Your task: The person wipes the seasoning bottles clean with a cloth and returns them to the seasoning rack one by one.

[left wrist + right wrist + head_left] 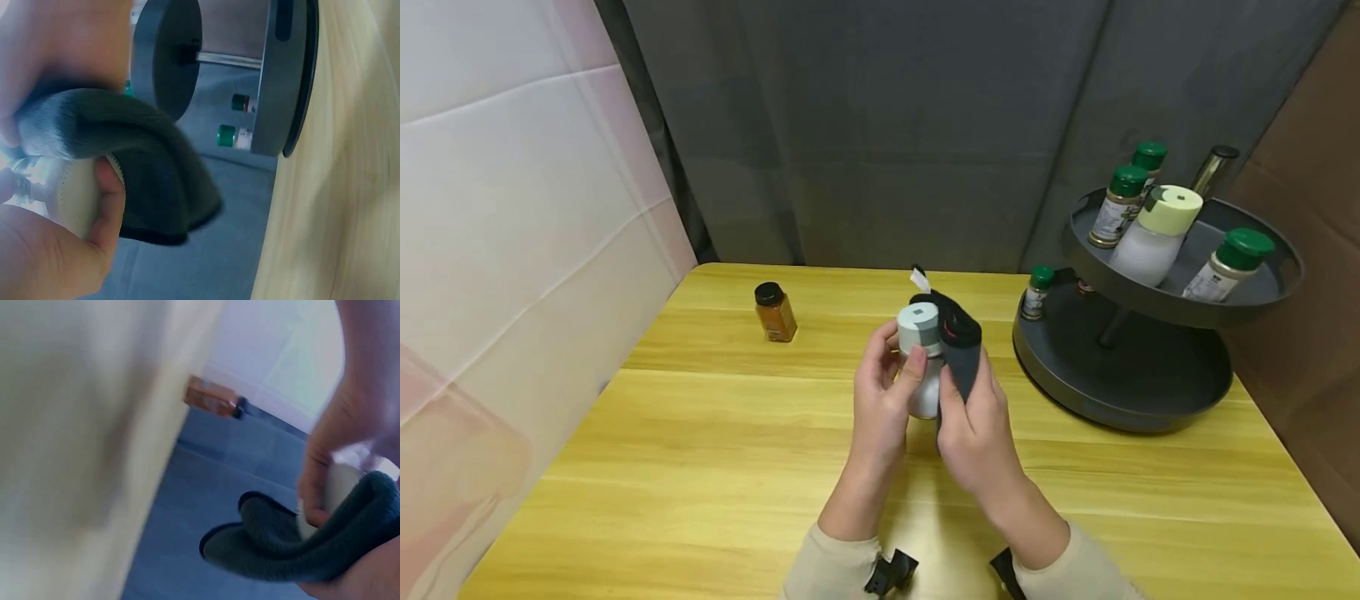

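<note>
My left hand (883,396) grips a white shaker bottle (925,392) with a pale cap, held up above the table. In my right hand (981,429) is a folded dark grey cloth (961,354) with black edging and a small white tag, pressed against the bottle's right side. The left wrist view shows the cloth (150,162) draped over the bottle, the left fingers curled round the bottle's base (78,197). From the right wrist the cloth (300,544) covers much of the bottle (340,487).
A two-tier dark turntable rack (1120,404) stands at the right, with several green-capped spice jars (1116,208) and a yellow-capped white bottle (1157,237). A black-capped orange spice jar (777,315) stands at the back left of the wooden table (700,467).
</note>
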Tool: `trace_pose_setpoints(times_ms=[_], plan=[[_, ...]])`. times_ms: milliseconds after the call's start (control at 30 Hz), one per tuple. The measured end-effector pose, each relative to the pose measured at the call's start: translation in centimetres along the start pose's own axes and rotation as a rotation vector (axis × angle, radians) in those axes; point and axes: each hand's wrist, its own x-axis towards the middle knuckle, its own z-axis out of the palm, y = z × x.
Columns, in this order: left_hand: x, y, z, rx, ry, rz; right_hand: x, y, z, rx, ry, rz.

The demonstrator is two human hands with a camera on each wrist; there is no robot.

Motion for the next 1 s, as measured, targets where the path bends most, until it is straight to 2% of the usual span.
trace_pose_setpoints(times_ms=[100, 233, 300, 400, 533, 600, 700, 800, 900, 1000], plan=[[0.3, 0.1, -0.1, -0.009, 0.009, -0.010, -0.7, 0.9, 0.1, 0.009, -0.026, 0.081], [0.5, 0.0, -0.2, 0.011, -0.016, -0.012, -0.4, 1.0, -0.3, 0.063, -0.047, 0.141], [0.5, -0.1, -0.1, 0.037, -0.040, -0.007, 0.1, 0.7, -0.6, 0.094, -0.028, 0.121], [0.4, -0.3, -0.1, 0.070, -0.076, -0.003, 0.8, -0.1, -0.8, 0.127, 0.014, 0.049], [0.2, -0.3, -0.1, 0.063, -0.063, -0.012, 1.0, -0.7, -0.4, 0.106, 0.017, -0.016], [0.2, -0.2, -0.2, 0.033, -0.030, -0.020, 0.7, -0.5, -0.1, 0.082, 0.001, 0.007], [0.3, 0.0, -0.5, 0.003, 0.022, -0.019, -0.2, 0.3, 0.4, 0.054, -0.031, 0.093], [0.5, 0.1, -0.8, -0.009, 0.036, -0.009, -0.7, 0.9, 0.5, 0.057, -0.056, 0.168], [0.5, 0.1, -0.8, 0.014, 0.019, 0.004, -0.3, 0.9, 0.2, 0.085, -0.064, 0.178], [0.3, -0.2, -0.7, 0.057, -0.025, 0.006, 0.5, -0.1, -0.3, 0.125, -0.034, 0.132]])
